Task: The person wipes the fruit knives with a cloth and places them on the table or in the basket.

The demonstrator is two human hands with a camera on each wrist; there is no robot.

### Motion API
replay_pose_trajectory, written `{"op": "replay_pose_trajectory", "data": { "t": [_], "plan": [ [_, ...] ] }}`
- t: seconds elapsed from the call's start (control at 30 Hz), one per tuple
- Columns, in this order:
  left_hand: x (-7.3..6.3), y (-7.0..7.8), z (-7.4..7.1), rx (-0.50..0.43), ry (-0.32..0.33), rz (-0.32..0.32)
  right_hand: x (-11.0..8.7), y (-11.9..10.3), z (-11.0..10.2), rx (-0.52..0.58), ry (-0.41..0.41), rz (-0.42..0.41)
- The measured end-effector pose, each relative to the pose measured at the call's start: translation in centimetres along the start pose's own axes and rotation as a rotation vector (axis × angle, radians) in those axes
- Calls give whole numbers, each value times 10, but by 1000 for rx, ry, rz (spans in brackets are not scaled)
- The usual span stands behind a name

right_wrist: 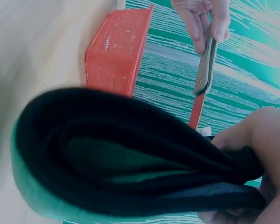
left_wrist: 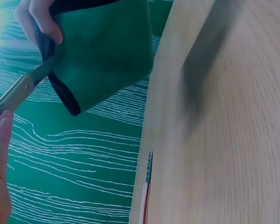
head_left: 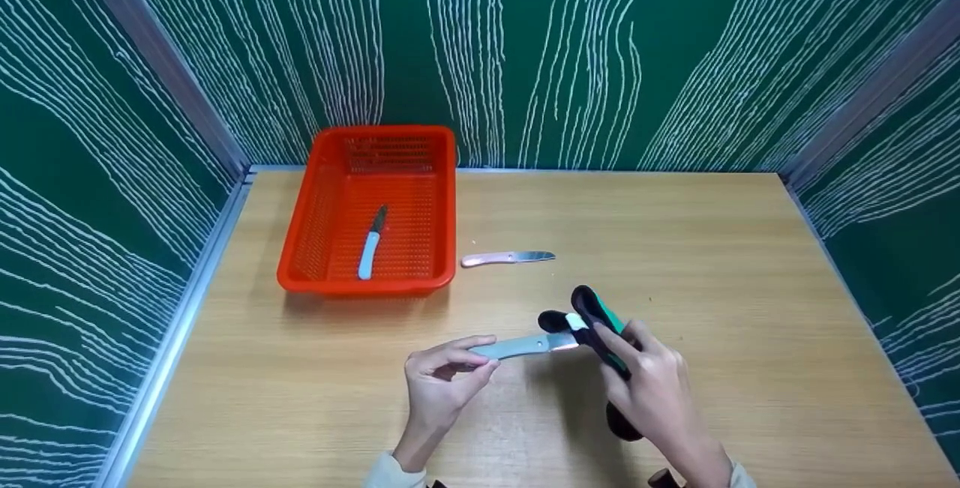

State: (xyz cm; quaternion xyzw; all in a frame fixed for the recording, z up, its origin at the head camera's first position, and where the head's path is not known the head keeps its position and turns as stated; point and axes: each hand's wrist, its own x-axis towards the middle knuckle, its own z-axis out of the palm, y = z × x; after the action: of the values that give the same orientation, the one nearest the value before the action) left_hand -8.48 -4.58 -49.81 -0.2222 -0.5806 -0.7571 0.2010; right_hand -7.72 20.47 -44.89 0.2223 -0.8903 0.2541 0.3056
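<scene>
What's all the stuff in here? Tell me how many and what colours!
Table: one, light wood, in the middle.
Walls: three, green with white lines, left, back and right.
Edge strips: several, silvery, along table and walls.
Basket: one, red, back left.
Blue knife: one, inside the basket.
Pink knife: one, right of the basket.
Cloth: one, green and black, front right.
Grey-green knife: one, blade at the cloth.
Sleeves: two, pale, bottom edge.
Left grip: one, bare, pinching the grey-green knife.
Right grip: one, bare, holding the cloth.

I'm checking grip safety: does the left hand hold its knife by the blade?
No, the left hand holds the knife by its handle, away from the blade.
</scene>
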Motion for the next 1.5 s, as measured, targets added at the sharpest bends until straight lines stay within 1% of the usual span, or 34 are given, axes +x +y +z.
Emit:
{"op": "replay_pose_trajectory", "data": {
  "t": [0.2,0.27,0.37,0.53,0.63,0.83,0.87,0.97,1.1,1.2,1.3,1.4,1.5],
  "plan": [
    [1,2,-3,11,3,-3,-1,6,-4,1,25,54],
    [2,3,-5,19,8,-2,-2,9,-6,-3,33,80],
    [2,3,-8,29,10,14,-3,13,-10,-1,53,131],
    [4,2,-12,36,-1,52,-3,19,-15,59,115,205],
    [3,0,-11,48,-10,52,-2,20,-19,98,156,234],
    [9,17,-2,54,-21,23,7,15,-27,117,213,266],
    [11,20,0,56,-22,21,8,13,-28,117,219,267],
    [9,20,1,64,-19,0,11,6,-30,123,239,260],
    [6,19,3,73,-10,-59,15,-4,-30,134,253,246],
    [6,20,5,85,-9,-92,18,-8,-29,143,250,235],
    [6,21,7,94,-8,-122,21,-11,-25,164,240,205],
    [7,22,9,89,-5,-131,23,-14,-19,184,221,163],
    [8,20,9,77,-14,-87,23,-18,-12,198,189,100]
  ]
}}
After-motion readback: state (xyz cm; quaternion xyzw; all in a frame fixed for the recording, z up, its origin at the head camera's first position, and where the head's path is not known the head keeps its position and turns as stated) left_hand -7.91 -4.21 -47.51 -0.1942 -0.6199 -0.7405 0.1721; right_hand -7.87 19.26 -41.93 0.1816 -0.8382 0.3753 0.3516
